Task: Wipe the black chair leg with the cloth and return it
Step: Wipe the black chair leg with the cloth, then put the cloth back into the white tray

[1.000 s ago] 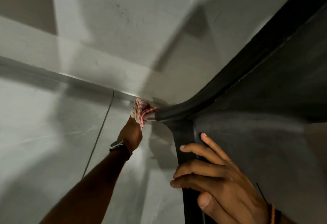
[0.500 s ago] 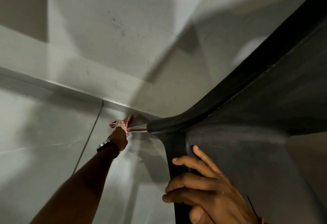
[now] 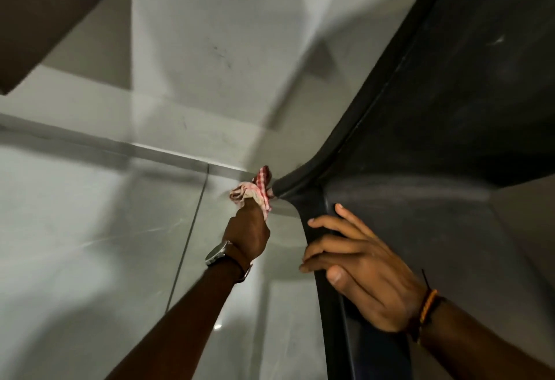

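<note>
A black plastic chair (image 3: 435, 145) fills the right side, tipped over, with one leg (image 3: 295, 183) pointing left toward the wall. My left hand (image 3: 247, 234), wearing a wristwatch, is closed on a red-and-white checked cloth (image 3: 255, 190) pressed against the tip of that leg. My right hand (image 3: 357, 271), with a thread band at the wrist, grips the black edge of the chair (image 3: 327, 304) just below the leg's base, fingers wrapped over the rim.
Glossy grey floor tiles (image 3: 90, 244) lie at left and below, meeting a pale wall (image 3: 210, 49) along a skirting line. A brown surface (image 3: 45, 13) juts in at the top left corner.
My left hand slid outward along the leg and has come back toward the tip, with the cloth still in it. My right hand has stayed on the chair edge.
</note>
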{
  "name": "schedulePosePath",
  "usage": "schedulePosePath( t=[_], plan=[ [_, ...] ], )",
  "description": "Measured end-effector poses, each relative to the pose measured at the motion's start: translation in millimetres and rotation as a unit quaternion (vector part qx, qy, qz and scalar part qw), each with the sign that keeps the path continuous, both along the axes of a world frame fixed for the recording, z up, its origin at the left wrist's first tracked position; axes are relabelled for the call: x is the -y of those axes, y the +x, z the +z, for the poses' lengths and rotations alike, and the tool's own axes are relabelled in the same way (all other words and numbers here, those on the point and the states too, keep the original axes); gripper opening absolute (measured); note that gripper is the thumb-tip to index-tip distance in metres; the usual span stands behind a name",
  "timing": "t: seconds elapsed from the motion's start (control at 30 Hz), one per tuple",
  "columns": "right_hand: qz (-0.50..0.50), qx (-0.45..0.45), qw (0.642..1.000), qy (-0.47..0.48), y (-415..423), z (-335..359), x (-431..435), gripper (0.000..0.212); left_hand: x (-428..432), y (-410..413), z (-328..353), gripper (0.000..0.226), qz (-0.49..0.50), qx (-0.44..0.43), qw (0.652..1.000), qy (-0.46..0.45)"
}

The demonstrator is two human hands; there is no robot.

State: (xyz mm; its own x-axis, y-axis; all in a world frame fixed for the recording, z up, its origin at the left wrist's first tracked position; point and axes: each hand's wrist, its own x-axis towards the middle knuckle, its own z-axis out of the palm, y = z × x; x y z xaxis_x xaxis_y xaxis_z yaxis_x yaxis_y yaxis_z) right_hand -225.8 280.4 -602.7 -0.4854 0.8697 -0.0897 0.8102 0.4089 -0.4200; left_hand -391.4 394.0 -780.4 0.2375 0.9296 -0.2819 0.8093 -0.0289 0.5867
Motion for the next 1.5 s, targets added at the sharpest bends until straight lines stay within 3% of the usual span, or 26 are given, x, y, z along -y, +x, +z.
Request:
schedulePosePath(
  t=[0.33,0.57,0.73,0.83,0.9,1.17,1.27,1.4,1.5],
  plan=[
    [-0.014,0.044,0.999,0.021,-2,-3,3,0.052,10,-48,84,0.037,-0.009,0.184,0.979,0.092],
    [-0.069,0.166,0.983,0.029,-18,19,15,0.053,47,-77,172,0.047,0.016,0.288,0.954,0.082],
    [-0.182,0.095,0.977,0.056,-15,92,60,0.058,93,-73,249,0.033,0.024,0.303,0.947,0.105],
    [-0.229,0.105,0.965,0.078,17,164,95,0.059,116,-45,322,0.047,0.002,0.319,0.942,0.103],
    [-0.256,0.127,0.953,0.097,48,218,123,0.06,127,-10,378,0.044,-0.041,0.323,0.939,0.107],
    [-0.407,0.186,0.879,0.164,160,388,274,0.061,188,164,568,0.031,-0.175,0.376,0.906,0.09],
    [-0.487,0.208,0.827,0.187,200,429,352,0.066,232,222,618,0.038,-0.248,0.38,0.886,0.093],
    [-0.628,0.216,0.731,0.157,245,457,454,0.09,299,291,666,0.042,-0.32,0.37,0.867,0.095],
    [-0.696,0.204,0.684,0.075,266,451,514,0.117,352,341,693,0.035,-0.352,0.373,0.855,0.083]
  ],
)
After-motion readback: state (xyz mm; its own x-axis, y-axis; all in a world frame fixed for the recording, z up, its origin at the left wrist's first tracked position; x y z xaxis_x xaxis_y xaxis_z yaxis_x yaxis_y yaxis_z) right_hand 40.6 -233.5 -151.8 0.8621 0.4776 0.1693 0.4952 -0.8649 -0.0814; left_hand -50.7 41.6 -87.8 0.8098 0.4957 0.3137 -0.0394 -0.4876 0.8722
